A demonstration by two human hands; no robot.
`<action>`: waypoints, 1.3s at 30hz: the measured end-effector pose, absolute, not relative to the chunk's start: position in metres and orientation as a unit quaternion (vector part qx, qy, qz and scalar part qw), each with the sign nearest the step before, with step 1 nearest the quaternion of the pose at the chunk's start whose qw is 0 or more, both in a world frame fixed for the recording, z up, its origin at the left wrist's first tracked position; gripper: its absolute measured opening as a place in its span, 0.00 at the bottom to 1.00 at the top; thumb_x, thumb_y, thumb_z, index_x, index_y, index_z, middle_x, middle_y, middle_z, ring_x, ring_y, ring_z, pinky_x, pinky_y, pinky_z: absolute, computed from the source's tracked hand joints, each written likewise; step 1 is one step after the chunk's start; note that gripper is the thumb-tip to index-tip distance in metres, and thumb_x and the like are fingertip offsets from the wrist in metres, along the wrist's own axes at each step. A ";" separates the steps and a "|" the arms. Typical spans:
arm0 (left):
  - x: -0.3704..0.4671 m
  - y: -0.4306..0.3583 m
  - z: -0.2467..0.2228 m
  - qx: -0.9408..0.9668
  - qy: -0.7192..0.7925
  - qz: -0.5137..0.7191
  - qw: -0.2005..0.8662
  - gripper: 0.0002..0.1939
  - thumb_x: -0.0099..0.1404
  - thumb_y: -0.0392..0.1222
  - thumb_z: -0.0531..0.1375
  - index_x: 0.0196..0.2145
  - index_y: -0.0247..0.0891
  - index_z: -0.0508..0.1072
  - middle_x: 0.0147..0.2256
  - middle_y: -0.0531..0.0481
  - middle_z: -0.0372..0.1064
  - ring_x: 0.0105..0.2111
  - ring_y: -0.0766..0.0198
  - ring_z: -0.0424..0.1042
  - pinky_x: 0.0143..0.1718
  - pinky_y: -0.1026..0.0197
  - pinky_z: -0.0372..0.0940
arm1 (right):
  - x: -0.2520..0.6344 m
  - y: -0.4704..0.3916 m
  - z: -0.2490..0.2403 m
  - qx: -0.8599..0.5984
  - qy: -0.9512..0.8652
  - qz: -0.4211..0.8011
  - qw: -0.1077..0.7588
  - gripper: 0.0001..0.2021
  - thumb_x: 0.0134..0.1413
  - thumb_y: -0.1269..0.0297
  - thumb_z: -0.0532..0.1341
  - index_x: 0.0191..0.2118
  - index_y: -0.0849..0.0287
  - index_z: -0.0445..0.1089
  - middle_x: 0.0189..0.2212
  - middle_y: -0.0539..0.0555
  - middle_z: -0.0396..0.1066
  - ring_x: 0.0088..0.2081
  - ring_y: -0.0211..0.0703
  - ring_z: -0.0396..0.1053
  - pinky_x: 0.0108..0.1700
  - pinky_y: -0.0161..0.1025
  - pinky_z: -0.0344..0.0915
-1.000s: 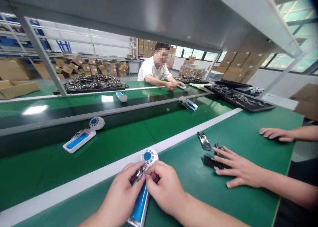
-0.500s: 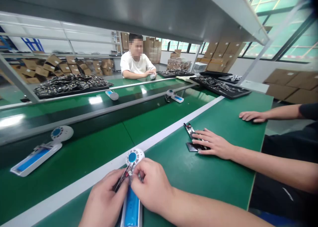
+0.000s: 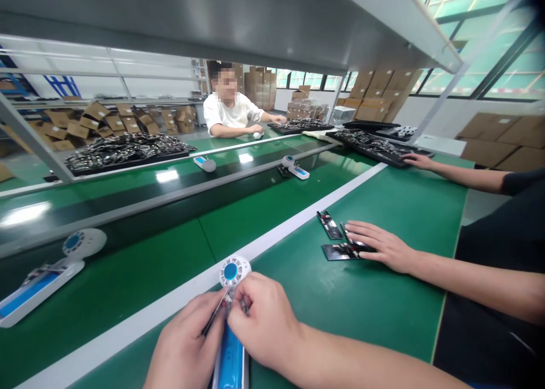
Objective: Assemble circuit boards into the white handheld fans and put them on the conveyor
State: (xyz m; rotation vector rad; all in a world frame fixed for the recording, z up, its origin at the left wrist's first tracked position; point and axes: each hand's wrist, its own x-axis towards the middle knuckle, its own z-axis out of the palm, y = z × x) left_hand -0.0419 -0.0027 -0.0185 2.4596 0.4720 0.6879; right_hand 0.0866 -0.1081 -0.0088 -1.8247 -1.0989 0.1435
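A white handheld fan (image 3: 230, 358) with a round blue-centred head and a blue inner part in its open handle lies at the bottom centre of the head view. My left hand (image 3: 187, 341) is closed on a thin dark board (image 3: 214, 315) tilted over the fan's neck. Beside it, my right hand (image 3: 266, 321) is pinched at the neck, where small wires show; what its fingertips hold is hidden. The two hands nearly touch.
Several dark boards (image 3: 340, 251) lie at the right by a co-worker's hand (image 3: 383, 244). That person's other hand (image 3: 419, 160) is at a black tray (image 3: 395, 160). More fans (image 3: 42, 287) lie on the green belt (image 3: 166, 252). Another person (image 3: 232, 113) sits across, and a shelf (image 3: 170, 25) hangs overhead.
The fan at the left has moved further left and down. One co-worker hand has reached to the tray; the other has shifted right off the boards. The person across has stretched an arm to a pile.
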 end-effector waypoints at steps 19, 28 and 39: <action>-0.042 -0.001 -0.017 0.930 0.105 0.269 0.225 0.15 0.71 0.41 0.55 0.54 0.46 0.71 0.46 0.50 0.77 0.42 0.64 0.78 0.44 0.70 0.72 | 0.086 -0.109 -0.010 -0.757 -0.473 0.022 0.450 0.06 0.40 0.74 0.57 0.22 0.57 0.59 0.23 0.49 0.67 0.27 0.39 0.65 0.31 0.35 0.58; -0.042 -0.001 -0.018 0.938 0.097 0.265 0.203 0.16 0.70 0.40 0.55 0.54 0.45 0.71 0.47 0.48 0.76 0.42 0.63 0.78 0.45 0.69 0.72 | 0.086 -0.109 -0.014 -0.760 -0.486 0.001 0.432 0.05 0.42 0.73 0.57 0.23 0.57 0.61 0.24 0.50 0.69 0.28 0.42 0.67 0.34 0.38 0.59; -0.044 0.005 -0.007 0.942 0.049 0.253 0.214 0.17 0.70 0.36 0.53 0.54 0.45 0.71 0.44 0.46 0.77 0.39 0.62 0.78 0.41 0.67 0.73 | 0.088 -0.114 -0.010 -0.730 -0.538 -0.022 0.420 0.07 0.51 0.73 0.55 0.25 0.57 0.59 0.26 0.50 0.68 0.30 0.41 0.66 0.35 0.38 0.57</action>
